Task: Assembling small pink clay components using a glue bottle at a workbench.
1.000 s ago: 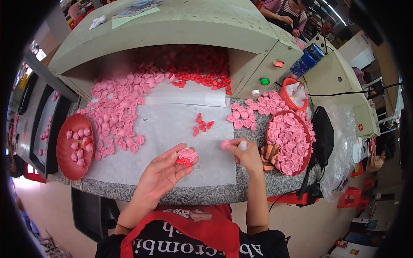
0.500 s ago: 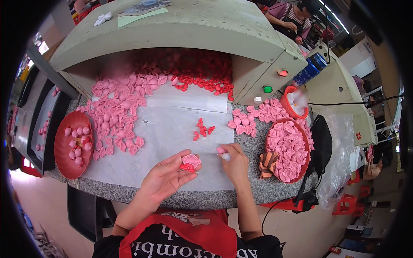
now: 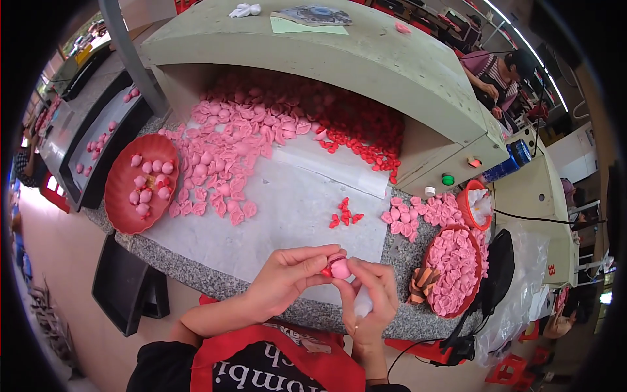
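Left hand (image 3: 284, 279) and right hand (image 3: 380, 287) pinch one pink-and-red rounded piece (image 3: 339, 268) above the near edge of the grey stone bench (image 3: 411, 319); the right also holds a white bottle (image 3: 363, 303). Flat white paper (image 3: 287, 215) spreads beyond; a red scalloped bowl (image 3: 117, 196) blocks the left edge.

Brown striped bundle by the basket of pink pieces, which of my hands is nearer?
Right. Your right hand is just left of the striped bundle; your left hand is farther left, beyond the right.
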Demonstrator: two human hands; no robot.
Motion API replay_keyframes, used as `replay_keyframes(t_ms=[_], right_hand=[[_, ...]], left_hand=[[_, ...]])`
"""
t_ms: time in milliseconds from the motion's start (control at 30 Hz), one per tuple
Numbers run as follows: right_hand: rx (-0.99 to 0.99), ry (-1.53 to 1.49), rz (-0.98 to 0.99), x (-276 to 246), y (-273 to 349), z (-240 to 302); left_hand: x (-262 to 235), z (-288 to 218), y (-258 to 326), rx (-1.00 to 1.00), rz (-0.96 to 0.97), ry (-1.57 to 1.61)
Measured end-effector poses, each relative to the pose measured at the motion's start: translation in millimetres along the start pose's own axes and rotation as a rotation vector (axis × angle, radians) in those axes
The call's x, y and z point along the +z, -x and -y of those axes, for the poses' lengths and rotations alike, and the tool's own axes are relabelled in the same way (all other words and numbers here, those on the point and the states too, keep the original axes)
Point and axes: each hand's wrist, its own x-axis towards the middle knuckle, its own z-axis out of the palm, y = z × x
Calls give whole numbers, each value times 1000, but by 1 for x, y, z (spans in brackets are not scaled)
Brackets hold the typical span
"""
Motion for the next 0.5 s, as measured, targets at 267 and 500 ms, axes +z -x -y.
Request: replay_keyframes(t_ms=[267, 500], right_hand=[[-93, 64, -24, 2, 7, -1], [-202, 130, -61, 2, 11, -4]], left_hand=[[1, 1, 6, 78, 55, -80], [1, 3, 7, 175, 112, -235]])
